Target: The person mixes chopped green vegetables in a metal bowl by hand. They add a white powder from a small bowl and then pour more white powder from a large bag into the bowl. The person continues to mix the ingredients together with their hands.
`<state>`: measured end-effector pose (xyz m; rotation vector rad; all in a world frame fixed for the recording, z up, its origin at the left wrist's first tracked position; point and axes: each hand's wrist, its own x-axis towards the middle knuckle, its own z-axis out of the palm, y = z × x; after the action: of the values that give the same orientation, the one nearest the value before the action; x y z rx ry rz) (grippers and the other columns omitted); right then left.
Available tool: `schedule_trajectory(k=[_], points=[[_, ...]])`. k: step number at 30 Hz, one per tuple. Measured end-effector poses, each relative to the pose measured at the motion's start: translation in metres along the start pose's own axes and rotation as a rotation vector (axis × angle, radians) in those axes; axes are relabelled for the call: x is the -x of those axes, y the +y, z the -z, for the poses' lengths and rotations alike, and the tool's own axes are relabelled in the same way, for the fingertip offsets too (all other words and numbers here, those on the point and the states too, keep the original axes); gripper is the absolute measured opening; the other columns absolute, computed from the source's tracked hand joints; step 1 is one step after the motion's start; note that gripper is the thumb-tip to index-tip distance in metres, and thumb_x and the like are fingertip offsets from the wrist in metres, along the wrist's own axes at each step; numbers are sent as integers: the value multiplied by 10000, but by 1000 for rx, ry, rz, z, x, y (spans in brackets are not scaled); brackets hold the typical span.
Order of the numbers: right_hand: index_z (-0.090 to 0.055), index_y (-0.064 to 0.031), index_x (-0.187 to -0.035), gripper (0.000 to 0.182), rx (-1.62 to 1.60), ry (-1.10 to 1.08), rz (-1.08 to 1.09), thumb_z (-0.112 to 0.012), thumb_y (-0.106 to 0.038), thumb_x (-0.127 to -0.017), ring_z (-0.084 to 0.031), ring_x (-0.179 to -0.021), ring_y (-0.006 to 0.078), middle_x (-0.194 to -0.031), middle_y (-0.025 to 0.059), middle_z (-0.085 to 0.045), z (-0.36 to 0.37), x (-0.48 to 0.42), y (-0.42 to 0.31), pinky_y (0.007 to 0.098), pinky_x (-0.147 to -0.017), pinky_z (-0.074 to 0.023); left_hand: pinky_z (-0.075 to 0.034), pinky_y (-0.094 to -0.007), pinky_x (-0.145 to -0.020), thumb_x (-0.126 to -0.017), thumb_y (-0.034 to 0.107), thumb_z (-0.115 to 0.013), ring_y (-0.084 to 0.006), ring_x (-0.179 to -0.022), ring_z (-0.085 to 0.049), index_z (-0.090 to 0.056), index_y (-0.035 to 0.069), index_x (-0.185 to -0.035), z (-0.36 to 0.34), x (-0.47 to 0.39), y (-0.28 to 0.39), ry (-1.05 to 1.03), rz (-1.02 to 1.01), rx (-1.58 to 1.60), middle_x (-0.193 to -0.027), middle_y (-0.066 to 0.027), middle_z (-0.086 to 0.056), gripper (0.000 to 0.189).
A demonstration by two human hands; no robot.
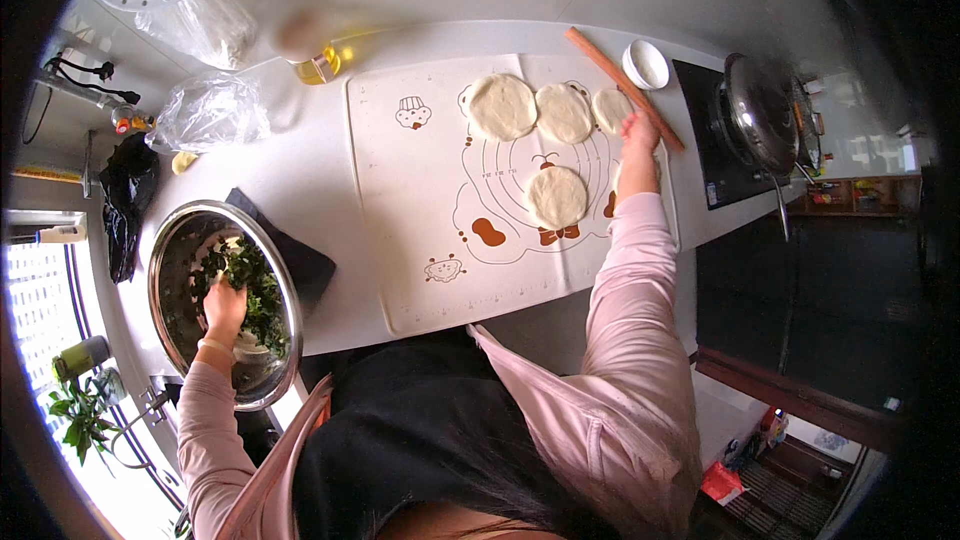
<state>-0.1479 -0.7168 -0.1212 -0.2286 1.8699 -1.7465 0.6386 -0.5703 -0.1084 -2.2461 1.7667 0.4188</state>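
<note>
My left hand [223,309] is inside a large steel bowl [294,330], in chopped green leaves [262,296]; whether its fingers grip anything is hidden. My right hand [640,131] lies beside a wooden rolling pin [611,71] and the small dough round [612,106], its fingers curled; I cannot tell whether it holds either. A large dough round [502,107], a medium one [563,113] and one nearer me [556,196] lie flat on a white printed silicone mat [405,187]. Another piece of dough is partly hidden under my right forearm.
A white bowl of white powder [646,64] stands by the black cooktop [694,127], which bears a lidded pan [761,116]. At the back left are an oil container [316,67] and a clear plastic bag [214,112]. A dark cloth [300,247] touches the steel bowl.
</note>
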Motion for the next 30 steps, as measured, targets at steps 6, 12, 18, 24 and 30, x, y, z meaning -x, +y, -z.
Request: schedule_trajectory(k=[6, 12, 18, 24, 30], points=[[-522, -63, -1049, 272, 93, 31, -51, -540, -241, -845, -550, -769, 173, -935, 55, -585, 9, -23, 10, 296, -636, -437, -486, -455, -658, -840, 174, -457, -380, -794, -575, -462, 177, -1286, -57, -15, -81, 20, -183, -320, -903, -213, -576, 446], [-423, -54, -1263, 517, 125, -239, -88, -514, -352, -851, -434, -1124, 270, -1256, 122, -460, 73, 0, 27, 410, -956, -328, -452, -395, -823, -750, 350, -630, -363, -940, -568, -488, 58, -1221, -4, 3, -87, -48, 25, 302, -1038, -202, -591, 572], [-505, -77, -1169, 425, 89, -382, -62, -579, -331, -836, -454, -922, 146, -1092, 22, -508, 85, 53, 19, 296, -817, -357, -469, -392, -818, -674, 694, -591, -286, -911, -606, -541, -8, -1158, -61, 34, -116, -297, 780, 819, -1090, -169, -596, 855], [-550, -99, -1113, 326, 40, -451, -50, -590, -267, -837, -460, -801, 109, -1006, 1, -535, 107, 114, 4, 252, -703, -378, -467, -416, -796, -788, 584, -545, -283, -1072, -523, -422, 106, -1313, -6, 72, 7, -601, 454, 1218, -1320, -165, -421, 720], [-532, -76, -1131, 343, 98, -442, 7, -589, -230, -830, -481, -823, 138, -996, 40, -549, 117, 133, -26, 262, -700, -391, -547, -457, -748, -928, 280, -422, -435, -1132, -431, -365, 186, -1346, 40, 54, 10, -307, 275, 1848, -1467, -129, -106, 432]])
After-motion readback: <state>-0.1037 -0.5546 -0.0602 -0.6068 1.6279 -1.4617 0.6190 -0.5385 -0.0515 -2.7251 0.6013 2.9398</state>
